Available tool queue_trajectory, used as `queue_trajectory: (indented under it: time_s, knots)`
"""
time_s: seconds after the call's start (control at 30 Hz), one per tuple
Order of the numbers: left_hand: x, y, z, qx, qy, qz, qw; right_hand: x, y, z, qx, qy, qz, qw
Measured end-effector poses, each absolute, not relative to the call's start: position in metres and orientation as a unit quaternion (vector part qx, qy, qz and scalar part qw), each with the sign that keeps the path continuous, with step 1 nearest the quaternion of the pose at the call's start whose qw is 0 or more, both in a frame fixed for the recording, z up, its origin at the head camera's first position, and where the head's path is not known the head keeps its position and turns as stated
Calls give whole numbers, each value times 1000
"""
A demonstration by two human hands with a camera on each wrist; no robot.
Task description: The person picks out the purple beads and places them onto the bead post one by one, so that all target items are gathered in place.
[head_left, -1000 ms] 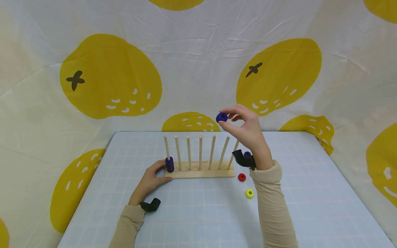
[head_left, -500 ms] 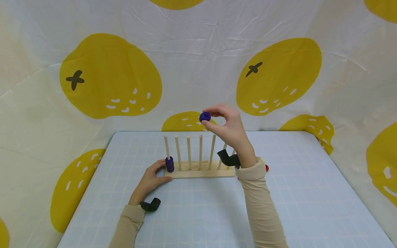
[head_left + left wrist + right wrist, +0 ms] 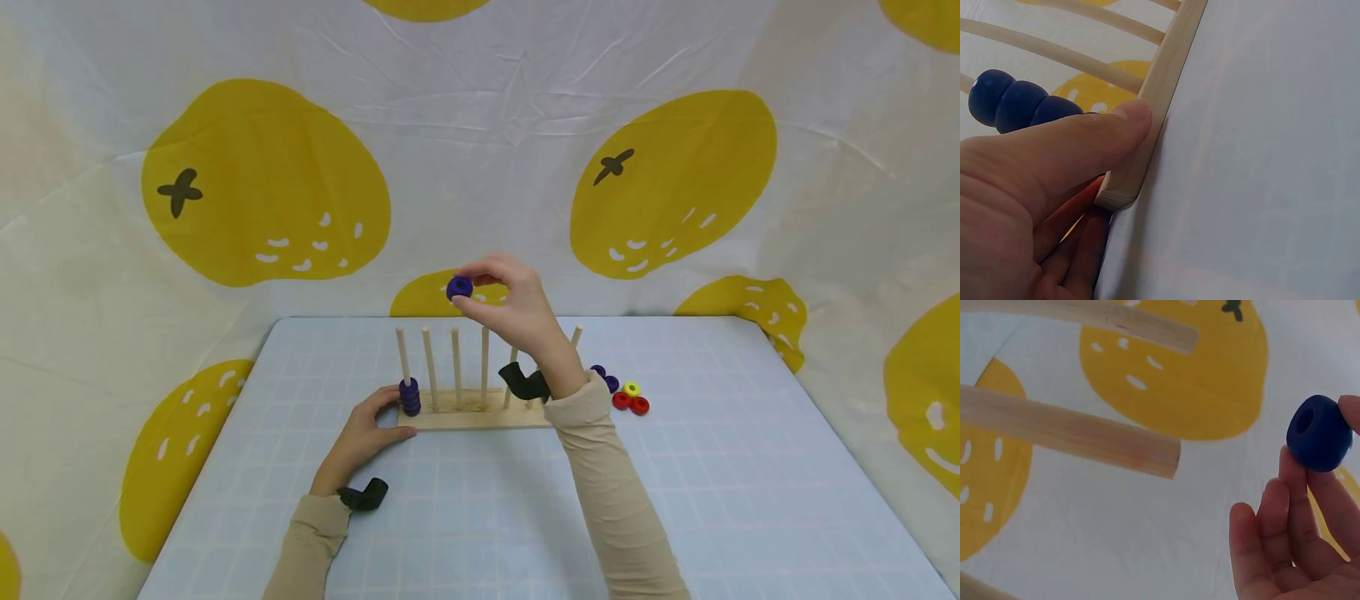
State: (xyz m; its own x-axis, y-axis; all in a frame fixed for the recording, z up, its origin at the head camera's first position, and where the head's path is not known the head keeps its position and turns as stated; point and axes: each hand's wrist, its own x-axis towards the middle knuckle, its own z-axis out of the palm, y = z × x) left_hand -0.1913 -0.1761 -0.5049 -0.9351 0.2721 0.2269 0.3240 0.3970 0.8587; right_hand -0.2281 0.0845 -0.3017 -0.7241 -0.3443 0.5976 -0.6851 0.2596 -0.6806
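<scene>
A wooden peg rack [image 3: 480, 419] stands on the table, with several upright pegs along its base. Dark blue beads [image 3: 409, 397] are stacked on its leftmost peg; the left wrist view shows these stacked beads [image 3: 1019, 105] too. My left hand [image 3: 369, 431] grips the left end of the base, thumb [image 3: 1129, 122] on the front side and fingers behind. Above the middle pegs, my right hand [image 3: 517, 304] pinches a blue bead [image 3: 460, 289] between thumb and fingertips. In the right wrist view this bead [image 3: 1320, 433] is apart from the pegs, its hole visible.
Right of the rack lie loose beads: blue ones [image 3: 612, 383], a yellow one [image 3: 632, 389] and red ones [image 3: 640, 406]. The right forearm partly covers the rack's right end. A patterned curtain [image 3: 480, 167] hangs behind the table [image 3: 465, 517].
My right hand has moved left with the blue bead, from above the right pegs to above the middle ones. The loose beads at right show again. My left hand stays put.
</scene>
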Motion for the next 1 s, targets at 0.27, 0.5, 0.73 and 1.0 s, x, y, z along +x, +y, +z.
queue_trajectory:
  time_s: [0.27, 0.5, 0.73, 1.0]
  knots:
    - [-191, -177, -504, -185, -837, -514, 28, -231, 63, -303, 344, -775, 509, 150]
    - [-191, -177, -503, -187, -834, -518, 26, -234, 45, -305, 348, -786, 493, 133]
    - [-191, -178, -503, -189, -834, -518, 21, -236, 34, -307, 342, -799, 479, 124]
    - [-200, -181, -521, -183, -842, -507, 24, -236, 25, -310, 346, -802, 475, 104]
